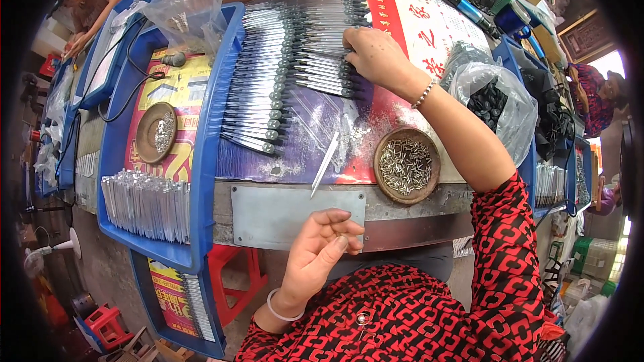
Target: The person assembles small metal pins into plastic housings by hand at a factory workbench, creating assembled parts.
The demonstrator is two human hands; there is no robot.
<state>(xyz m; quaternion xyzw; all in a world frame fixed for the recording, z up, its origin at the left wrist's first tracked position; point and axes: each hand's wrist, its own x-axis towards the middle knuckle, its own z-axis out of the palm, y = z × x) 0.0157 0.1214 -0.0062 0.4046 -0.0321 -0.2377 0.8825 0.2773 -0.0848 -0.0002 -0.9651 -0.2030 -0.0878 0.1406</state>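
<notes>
My right hand reaches over the right-hand row of slim silver rods with dark ends. Its fingers are bent together at those ends, and whatever is between the fingertips is hidden. Palm up, my left hand hovers above the metal plate at the bench's near edge. Its fingers are half curled and apart, and nothing shows in them. Just beyond lie a couple of loose slim silver pieces, pointing away from me. To their right, a round brown bowl holds many small metal pins.
A second row of dark-ended rods lies further left. Beside it, a blue tray contains packed silver strips and a small brown dish. At right stands a plastic bag of black parts. Other people sit nearby.
</notes>
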